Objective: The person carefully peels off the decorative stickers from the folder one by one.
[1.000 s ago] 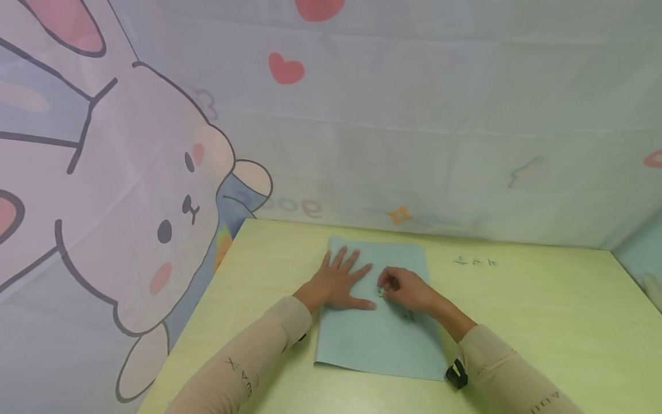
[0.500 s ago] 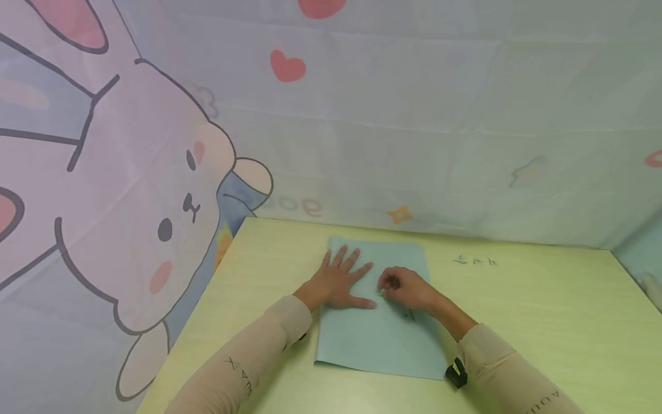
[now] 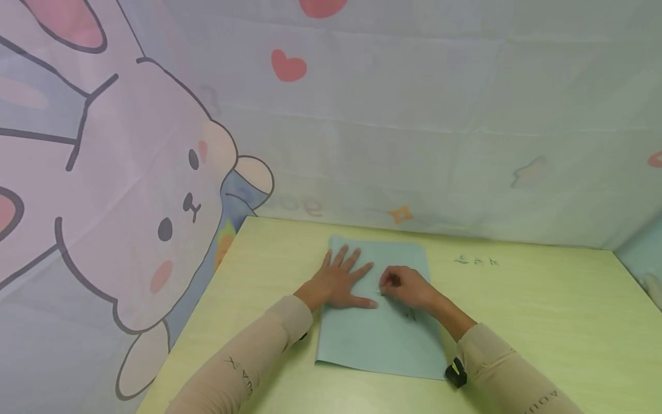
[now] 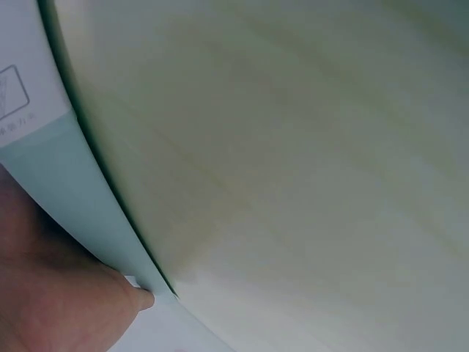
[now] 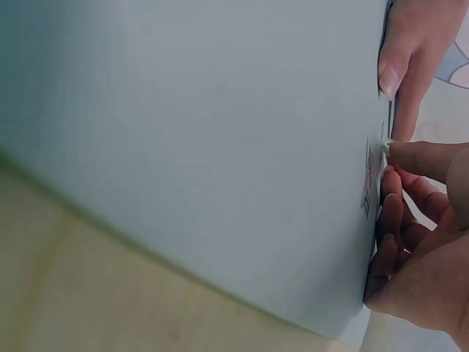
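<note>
A light blue-green sheet (image 3: 377,348) lies on the yellow table. My left hand (image 3: 337,286) rests flat on its upper left part, fingers spread. In the left wrist view, part of the left hand (image 4: 58,297) shows beside the sheet's edge. My right hand (image 3: 408,287) leans on the sheet, thumb and forefinger pinching a small pale piece (image 3: 380,293) close over the surface. In the right wrist view this pale piece (image 5: 386,147) sits at the thumb tip, with the other fingers curled below. A dark figure-like mark (image 5: 366,183) shows on the sheet near these fingers.
Several small dark-marked pieces (image 3: 477,261) lie in a row on the table (image 3: 538,322), right of the sheet. Behind the table hangs a pale cloth (image 3: 414,126) with hearts and a rabbit. The sheet's near edge curls up slightly at the left corner.
The pale piece at my right fingertips shows thinner and flatter than a second ago. The right hand has shifted very slightly; the left hand stays flat in place.
</note>
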The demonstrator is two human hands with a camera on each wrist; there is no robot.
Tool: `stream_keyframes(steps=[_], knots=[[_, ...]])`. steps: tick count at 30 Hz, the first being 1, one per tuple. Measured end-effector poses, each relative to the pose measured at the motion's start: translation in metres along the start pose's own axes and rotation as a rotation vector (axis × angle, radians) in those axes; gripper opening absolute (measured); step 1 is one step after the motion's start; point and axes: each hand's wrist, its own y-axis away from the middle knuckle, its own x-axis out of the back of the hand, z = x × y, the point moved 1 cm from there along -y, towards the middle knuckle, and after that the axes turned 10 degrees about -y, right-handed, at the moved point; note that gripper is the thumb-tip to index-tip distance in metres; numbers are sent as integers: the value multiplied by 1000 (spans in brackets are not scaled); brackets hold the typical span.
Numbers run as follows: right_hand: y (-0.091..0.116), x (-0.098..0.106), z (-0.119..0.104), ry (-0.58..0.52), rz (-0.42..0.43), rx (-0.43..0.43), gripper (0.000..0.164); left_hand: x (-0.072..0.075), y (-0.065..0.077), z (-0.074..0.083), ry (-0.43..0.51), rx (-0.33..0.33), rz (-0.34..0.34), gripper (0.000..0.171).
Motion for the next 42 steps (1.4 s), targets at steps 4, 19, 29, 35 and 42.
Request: stream_keyframes(steps=[4,19,29,35,42], knots=[[1,1,0,-9,-1,0,6,-4,-4,-1,17,-6,3,108],[4,12,8,-192,-66,-24,5,11,8,4,8,2,1,103],[8,15,5,-272,-75,-49,10,-5,-5,-2,41,-1,-11,109],[8,17,5,-311,-81,-63,12,-1,-1,-1,36,5,-16,106],[8,17,11,-314,-69,-101,11,13,12,3,3,5,15,103]])
